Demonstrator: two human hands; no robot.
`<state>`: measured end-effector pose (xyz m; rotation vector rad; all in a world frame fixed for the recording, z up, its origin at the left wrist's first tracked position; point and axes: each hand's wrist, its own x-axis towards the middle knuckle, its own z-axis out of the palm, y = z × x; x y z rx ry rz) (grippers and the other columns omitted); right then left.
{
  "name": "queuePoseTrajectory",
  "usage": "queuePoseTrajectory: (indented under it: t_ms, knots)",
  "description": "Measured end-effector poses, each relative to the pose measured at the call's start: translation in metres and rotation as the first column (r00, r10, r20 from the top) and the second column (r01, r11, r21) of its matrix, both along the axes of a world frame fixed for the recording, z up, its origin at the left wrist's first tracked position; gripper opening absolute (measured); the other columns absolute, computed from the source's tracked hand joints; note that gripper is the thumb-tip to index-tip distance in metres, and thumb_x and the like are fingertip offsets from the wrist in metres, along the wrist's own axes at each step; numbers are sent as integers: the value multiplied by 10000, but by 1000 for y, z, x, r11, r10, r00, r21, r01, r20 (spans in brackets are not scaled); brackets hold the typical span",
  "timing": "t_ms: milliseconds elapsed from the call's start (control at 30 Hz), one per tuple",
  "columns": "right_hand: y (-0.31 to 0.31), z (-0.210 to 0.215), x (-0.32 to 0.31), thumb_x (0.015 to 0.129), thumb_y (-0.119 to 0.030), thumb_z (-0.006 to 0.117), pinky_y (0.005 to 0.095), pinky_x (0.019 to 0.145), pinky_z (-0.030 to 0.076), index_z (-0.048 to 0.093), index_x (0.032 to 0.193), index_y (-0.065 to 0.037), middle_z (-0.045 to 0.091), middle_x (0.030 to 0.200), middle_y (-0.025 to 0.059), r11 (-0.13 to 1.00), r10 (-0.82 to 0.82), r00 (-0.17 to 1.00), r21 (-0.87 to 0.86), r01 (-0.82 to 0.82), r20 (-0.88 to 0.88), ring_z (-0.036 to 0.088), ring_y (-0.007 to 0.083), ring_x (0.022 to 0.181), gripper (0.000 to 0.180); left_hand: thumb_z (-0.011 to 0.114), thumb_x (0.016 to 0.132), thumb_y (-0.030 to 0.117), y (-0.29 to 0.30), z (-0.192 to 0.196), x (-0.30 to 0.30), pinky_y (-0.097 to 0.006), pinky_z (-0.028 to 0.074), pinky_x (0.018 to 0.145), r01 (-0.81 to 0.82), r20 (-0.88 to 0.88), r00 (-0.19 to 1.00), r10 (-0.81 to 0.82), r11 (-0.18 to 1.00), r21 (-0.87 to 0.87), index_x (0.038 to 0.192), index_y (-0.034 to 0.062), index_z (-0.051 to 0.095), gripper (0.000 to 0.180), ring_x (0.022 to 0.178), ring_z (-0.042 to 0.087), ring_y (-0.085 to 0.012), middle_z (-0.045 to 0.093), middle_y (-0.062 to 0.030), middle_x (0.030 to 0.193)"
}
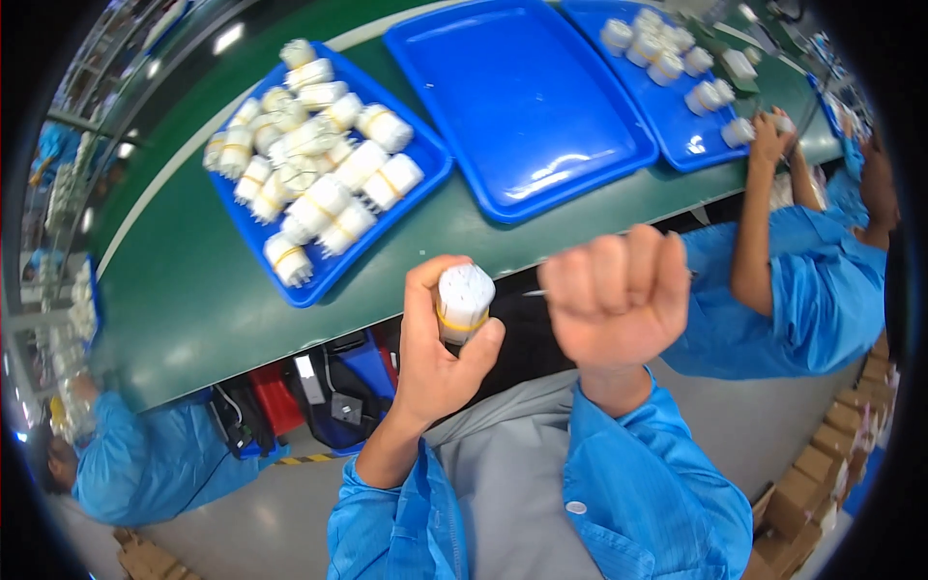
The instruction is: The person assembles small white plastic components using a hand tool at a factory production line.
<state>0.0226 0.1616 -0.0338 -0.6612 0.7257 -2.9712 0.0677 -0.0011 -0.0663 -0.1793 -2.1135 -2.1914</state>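
My left hand [440, 353] is wrapped round a white cylindrical bundle [466, 302] with a yellow band about it, held upright near the table's front edge. The bundle's top looks like many small white ends packed together. To its right my right hand [617, 300] is raised, fingers curled into a fist and slightly blurred. A thin pale tip shows at the left side of that fist; what it belongs to is hidden. Beyond my left hand, a blue tray [324, 280] holds several similar banded white bundles [324, 198], heaped and lying at various angles.
A blue tray [532, 116] with a bare bottom lies ahead on the green table [406, 242]. Another blue tray [696, 150] with white bundles is farther right, where a co-worker in a blue sleeve [812, 290] handles one. Another person [155, 464] sits at left. Cardboard boxes [807, 483] stand lower right.
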Motion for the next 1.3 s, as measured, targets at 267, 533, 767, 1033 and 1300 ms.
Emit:
queuePoseTrajectory:
  t_ms: [267,533,767,1033,1300]
  knots:
    - [22,-37,7,1040,-299,363,280,492,248,333,654,-131,327,541,-14,990,-54,995,134,42,89,282,103,467,422,677,872,68,-113,25,-67,-290,492,799,-597,-486,787,380,671,-441,1275,-25,524,441,906,605,-146,619,-103,1085]
    - [41,-48,-10,1018,-227,455,267,458,207,339,622,-96,311,534,-1,897,-253,963,394,199,92,260,88,485,434,653,886,250,-166,9,-124,-434,428,973,-547,-483,826,290,207,-811,1267,66,622,425,1112,549,-374,566,-226,1215]
    - [134,-25,-121,880,-196,676,283,553,396,583,736,2,547,628,40,-99,-729,518,818,566,-446,475,80,603,262,632,927,176,-156,26,-93,-379,449,913,-774,-647,628,433,263,-576,1330,56,553,428,1052,538,-262,520,-161,1222]
    - [188,-9,-247,774,-369,690,473,864,522,688,1008,-18,696,1035,221,-682,-630,529,730,-27,-569,663,375,1013,422,514,915,55,-59,34,-22,-379,451,919,-767,-754,448,480,640,-47,1136,-67,567,259,977,566,-254,567,-176,1101]
    - [151,11,-163,859,-370,645,312,555,485,649,886,-23,640,689,81,-141,-661,637,900,413,-396,623,160,618,348,531,837,35,-16,6,11,-370,503,833,-451,-439,780,446,887,99,1091,-53,586,274,964,570,-239,570,-182,1086]
